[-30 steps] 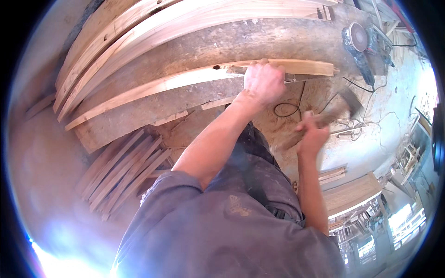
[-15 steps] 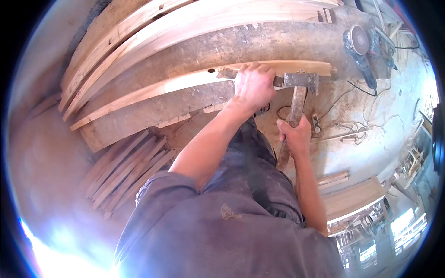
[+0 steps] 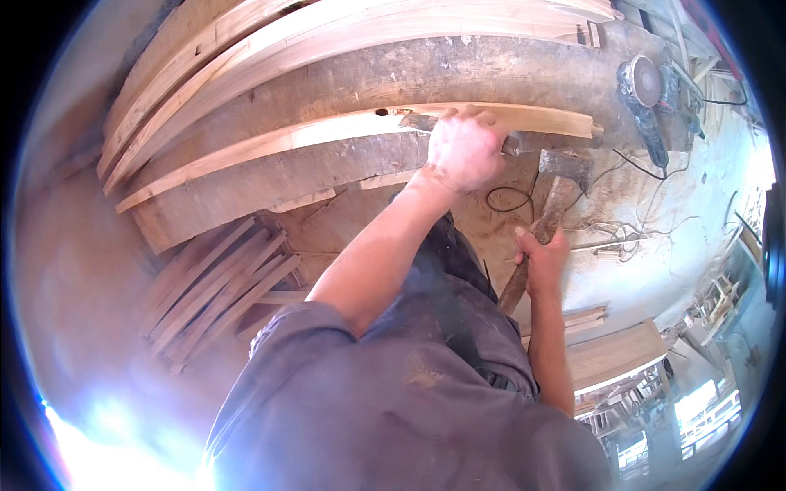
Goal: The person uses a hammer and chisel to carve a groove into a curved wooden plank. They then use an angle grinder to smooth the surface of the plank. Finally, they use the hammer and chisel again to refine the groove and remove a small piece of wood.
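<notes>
My left hand (image 3: pixel 463 147) is closed around a metal chisel (image 3: pixel 419 122) that lies along a long pale wooden plank (image 3: pixel 270 143) on a thick, worn workbench beam (image 3: pixel 278 184). The chisel's tip sits near a small hole in the plank. My right hand (image 3: pixel 544 258) grips the wooden handle of a hammer (image 3: pixel 563 168). The hammer's steel head hangs just right of and below my left hand, close to the chisel's rear end (image 3: pixel 524 144).
Several long curved planks (image 3: pixel 327 33) are stacked beyond the beam. An angle grinder (image 3: pixel 643 86) with a cable lies at the right end. Short slats (image 3: pixel 213 286) lie on the floor at left, boards (image 3: pixel 614 356) at lower right. A black cable loop (image 3: pixel 508 199) is below the beam.
The hammer swung in from the right to the chisel's end, then dropped back slightly. My left hand stayed on the chisel at the plank.
</notes>
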Demonstrator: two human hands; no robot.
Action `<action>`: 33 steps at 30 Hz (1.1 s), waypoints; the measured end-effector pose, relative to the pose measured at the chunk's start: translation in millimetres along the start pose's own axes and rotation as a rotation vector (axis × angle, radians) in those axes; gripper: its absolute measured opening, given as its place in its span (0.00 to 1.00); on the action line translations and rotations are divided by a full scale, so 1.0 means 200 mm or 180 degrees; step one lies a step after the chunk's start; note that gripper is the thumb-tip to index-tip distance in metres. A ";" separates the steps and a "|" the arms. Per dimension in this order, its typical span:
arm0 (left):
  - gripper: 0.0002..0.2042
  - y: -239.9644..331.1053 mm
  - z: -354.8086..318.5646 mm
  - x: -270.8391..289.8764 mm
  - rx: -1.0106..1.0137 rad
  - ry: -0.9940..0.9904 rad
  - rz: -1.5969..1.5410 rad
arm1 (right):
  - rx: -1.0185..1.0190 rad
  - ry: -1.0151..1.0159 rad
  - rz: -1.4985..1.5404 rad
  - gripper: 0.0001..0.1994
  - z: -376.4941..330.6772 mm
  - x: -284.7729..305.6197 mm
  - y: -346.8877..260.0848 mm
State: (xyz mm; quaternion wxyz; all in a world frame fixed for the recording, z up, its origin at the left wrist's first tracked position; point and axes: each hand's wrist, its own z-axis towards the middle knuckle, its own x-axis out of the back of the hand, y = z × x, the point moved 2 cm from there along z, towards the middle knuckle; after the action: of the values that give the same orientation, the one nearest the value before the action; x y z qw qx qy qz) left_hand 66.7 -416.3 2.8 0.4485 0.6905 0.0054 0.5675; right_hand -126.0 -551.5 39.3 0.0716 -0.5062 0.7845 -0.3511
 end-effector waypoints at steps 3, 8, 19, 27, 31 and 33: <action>0.14 -0.02 0.04 0.03 0.0813 -0.0520 -0.0044 | 0.0343 0.0157 0.0189 0.13 0.00 0.03 -0.06; 0.14 -0.03 0.09 0.09 0.1029 -0.0531 -0.0166 | 0.0960 0.0582 0.0695 0.12 -0.01 -0.04 -0.18; 0.13 -0.04 0.10 0.07 0.0999 -0.0797 0.0036 | 0.0629 0.0294 0.0649 0.12 0.03 -0.16 -0.24; 0.09 -0.09 0.03 0.04 0.0456 -0.0364 -0.0078 | 0.0482 0.0111 0.0507 0.14 0.07 -0.14 -0.19; 0.08 -0.07 0.04 0.08 0.0558 -0.0781 0.0178 | 0.0119 -0.0398 -0.0502 0.14 0.01 -0.22 -0.19; 0.07 -0.08 0.03 0.09 0.0483 -0.0770 0.0253 | 0.0079 -0.0520 -0.0585 0.14 0.05 -0.17 -0.21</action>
State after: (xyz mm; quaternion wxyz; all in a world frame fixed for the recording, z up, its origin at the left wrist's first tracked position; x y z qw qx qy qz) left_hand 85.7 -400.9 8.0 0.3696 0.7854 -0.0331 0.4954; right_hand -74.0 -538.0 51.0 0.1091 -0.6020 0.7219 -0.3234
